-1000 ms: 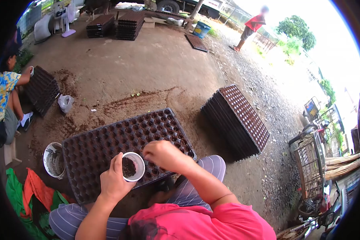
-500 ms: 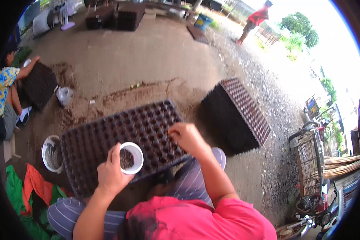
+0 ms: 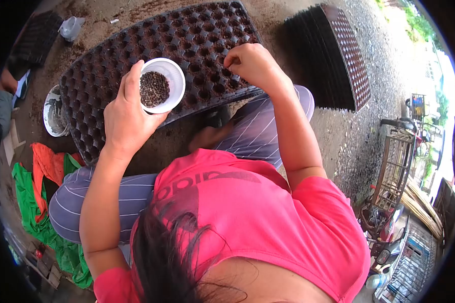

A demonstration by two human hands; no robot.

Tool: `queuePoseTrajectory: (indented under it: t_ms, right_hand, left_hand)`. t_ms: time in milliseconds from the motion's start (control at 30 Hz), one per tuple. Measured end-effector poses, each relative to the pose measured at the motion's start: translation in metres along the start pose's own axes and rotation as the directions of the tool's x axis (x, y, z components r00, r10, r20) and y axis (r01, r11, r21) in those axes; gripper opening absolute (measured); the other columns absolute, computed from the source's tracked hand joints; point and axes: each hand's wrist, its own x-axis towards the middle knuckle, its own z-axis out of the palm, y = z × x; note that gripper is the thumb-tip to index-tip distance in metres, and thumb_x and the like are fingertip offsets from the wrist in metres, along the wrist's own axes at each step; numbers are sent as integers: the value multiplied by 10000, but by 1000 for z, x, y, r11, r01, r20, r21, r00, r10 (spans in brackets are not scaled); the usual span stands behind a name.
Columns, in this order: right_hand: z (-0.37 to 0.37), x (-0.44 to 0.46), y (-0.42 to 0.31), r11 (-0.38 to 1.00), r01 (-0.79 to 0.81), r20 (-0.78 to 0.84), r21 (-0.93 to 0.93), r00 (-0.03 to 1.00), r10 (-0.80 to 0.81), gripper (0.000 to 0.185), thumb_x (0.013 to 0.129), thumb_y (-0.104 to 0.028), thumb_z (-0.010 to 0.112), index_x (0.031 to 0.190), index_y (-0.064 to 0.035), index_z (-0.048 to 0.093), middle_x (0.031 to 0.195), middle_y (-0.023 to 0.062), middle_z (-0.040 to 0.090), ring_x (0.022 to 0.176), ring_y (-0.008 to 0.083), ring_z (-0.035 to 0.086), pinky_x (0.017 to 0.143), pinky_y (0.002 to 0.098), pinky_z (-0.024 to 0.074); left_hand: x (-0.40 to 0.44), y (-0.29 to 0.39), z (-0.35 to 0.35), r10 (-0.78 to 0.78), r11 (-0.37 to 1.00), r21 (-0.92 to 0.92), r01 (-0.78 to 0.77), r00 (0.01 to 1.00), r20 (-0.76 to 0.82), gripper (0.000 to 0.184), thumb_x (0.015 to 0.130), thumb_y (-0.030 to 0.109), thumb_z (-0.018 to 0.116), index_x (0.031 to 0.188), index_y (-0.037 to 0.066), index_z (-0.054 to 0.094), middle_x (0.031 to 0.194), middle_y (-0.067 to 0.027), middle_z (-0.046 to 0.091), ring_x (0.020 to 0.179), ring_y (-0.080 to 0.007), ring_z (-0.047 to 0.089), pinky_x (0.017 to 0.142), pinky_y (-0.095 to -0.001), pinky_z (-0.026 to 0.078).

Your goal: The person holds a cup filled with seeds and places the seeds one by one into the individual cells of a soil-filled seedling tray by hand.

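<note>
The planting tray (image 3: 197,30) lies in front of the sitting person, its near edge just before the knees. The right knee (image 3: 303,103) comes close to the near right corner. At the left edge, a white bucket (image 3: 55,111) stands just beside it. To the right, a strip of bare ground separates the tray from a tall stack of trays (image 3: 321,60), so the right hand (image 3: 232,61) has some room on that side.

This hand is above the right part of the tray with its fingertips pressed together; one cannot tell whether they pinch something. The left hand (image 3: 129,118) is wrapped around a white cup (image 3: 176,83), tilted above the tray, with small dark grains (image 3: 154,90) inside.

The tray has many round holes with brown soil. Beyond the stack the ground becomes gravel (image 3: 366,45). Green and orange cloth (image 3: 48,161) lies at the left, and at the right side are a metal cart (image 3: 389,177) and long sticks (image 3: 422,207).
</note>
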Motion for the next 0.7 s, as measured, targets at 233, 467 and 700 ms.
queuePoseTrajectory:
  t_ms: [233,467,700]
  right_hand:
    - [-8,5,-17,996,66,-14,-55,998,-67,218,816,-103,700,1011,-49,780,925,162,754,848,324,740,782,380,586]
    - [36,14,-105,839,482,100,-253,876,-472,103,752,-112,724,835,-56,749,772,160,724,750,336,737,649,431,589]
    - [70,23,-104,841,534,-27,-85,843,-538,128,738,-122,722,816,-23,741,770,163,719,729,354,724,652,437,582]
  left_hand:
    - [4,5,5,-58,997,-47,60,997,42,1026,661,208,936,1522,103,390,1355,-177,635,1145,-392,684,923,-469,576]
    - [8,18,14,-25,998,-55,29,996,84,1056,645,243,951,1526,109,385,1369,-186,632,1152,-412,677,922,-492,576]
    - [10,11,14,9,999,-37,-6,996,85,1071,637,243,946,1530,110,369,1361,-182,622,1105,-411,689,874,-488,599]
